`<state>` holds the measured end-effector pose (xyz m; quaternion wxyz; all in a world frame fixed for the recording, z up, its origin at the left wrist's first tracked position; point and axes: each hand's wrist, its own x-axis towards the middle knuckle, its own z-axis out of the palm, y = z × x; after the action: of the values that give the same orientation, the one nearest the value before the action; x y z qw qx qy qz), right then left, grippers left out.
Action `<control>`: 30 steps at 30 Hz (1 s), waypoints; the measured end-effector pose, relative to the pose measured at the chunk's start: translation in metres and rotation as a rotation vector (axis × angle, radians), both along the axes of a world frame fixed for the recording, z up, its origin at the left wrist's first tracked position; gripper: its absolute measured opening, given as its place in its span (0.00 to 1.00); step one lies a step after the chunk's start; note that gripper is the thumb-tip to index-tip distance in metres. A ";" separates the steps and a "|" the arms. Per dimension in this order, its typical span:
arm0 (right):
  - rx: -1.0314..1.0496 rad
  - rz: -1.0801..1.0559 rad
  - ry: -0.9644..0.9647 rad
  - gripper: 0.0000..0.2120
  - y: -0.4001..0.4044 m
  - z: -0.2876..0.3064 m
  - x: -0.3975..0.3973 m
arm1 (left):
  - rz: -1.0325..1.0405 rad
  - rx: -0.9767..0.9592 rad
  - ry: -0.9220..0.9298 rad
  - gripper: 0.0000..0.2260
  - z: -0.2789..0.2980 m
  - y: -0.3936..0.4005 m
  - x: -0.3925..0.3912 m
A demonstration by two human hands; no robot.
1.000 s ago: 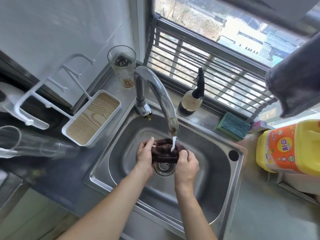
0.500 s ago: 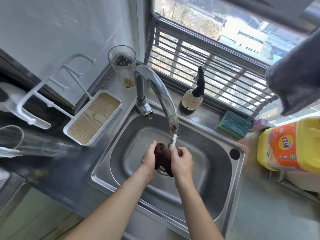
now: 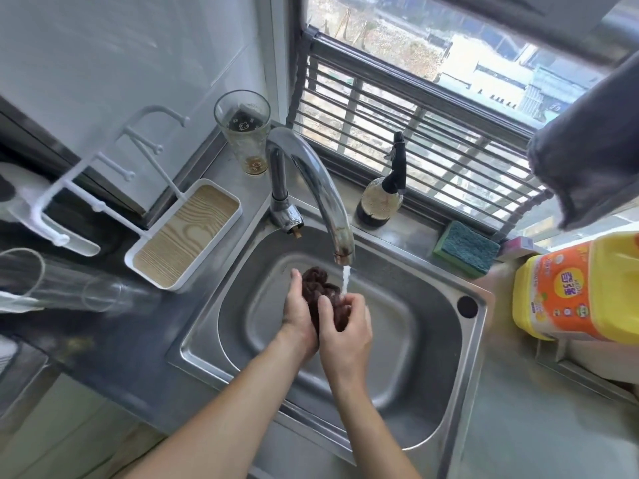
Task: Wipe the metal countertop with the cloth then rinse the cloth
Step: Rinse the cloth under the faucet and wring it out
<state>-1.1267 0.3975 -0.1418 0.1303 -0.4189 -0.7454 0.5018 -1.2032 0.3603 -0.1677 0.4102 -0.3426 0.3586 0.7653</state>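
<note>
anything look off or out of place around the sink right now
Nothing is spilled or broken. One oddity: a clear glass at the left edge lies on its side rather than upright. Both hands, left hand and right hand, hold the cloth under the running faucet.

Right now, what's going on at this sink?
A person is rinsing a dark brown cloth over the steel sink. Both hands are bunched around it: the left hand grips it from the side, the right hand squeezes from the front. Water runs from the faucet onto the cloth and right hand. A green sponge lies untouched on the ledge behind the sink.
</note>
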 end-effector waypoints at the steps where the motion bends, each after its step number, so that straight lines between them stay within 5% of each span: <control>1: 0.029 0.014 0.013 0.08 0.001 -0.002 -0.001 | -0.028 0.012 0.018 0.39 0.000 0.001 0.002; 8: 0.033 -0.163 -0.091 0.16 0.023 -0.021 -0.033 | -0.208 -0.250 0.216 0.18 -0.002 0.012 0.016; 12: -0.279 -0.445 -0.177 0.17 0.044 -0.025 -0.044 | -0.253 -0.335 0.273 0.19 -0.008 0.008 0.018; 15: -0.636 -0.624 0.024 0.12 0.052 -0.020 -0.043 | -0.280 -0.286 0.181 0.13 -0.009 -0.001 0.014; 17: -0.786 -0.615 0.169 0.08 0.047 -0.013 -0.036 | -0.444 -0.209 0.078 0.22 -0.007 -0.007 0.013; 19: -0.752 -0.500 0.190 0.04 0.041 -0.007 -0.026 | -0.504 -0.168 0.053 0.29 -0.007 -0.007 0.011; 25: -0.674 -0.117 0.061 0.33 0.004 -0.011 -0.001 | -0.233 -0.338 0.137 0.23 -0.004 0.008 0.009; 30: -0.285 -0.068 -0.128 0.11 0.012 -0.030 -0.013 | -0.251 -0.289 0.213 0.19 -0.003 0.012 0.021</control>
<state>-1.1397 0.4090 -0.1720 0.0386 -0.4894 -0.6588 0.5700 -1.1818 0.3725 -0.1708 0.4087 -0.2676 0.5457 0.6809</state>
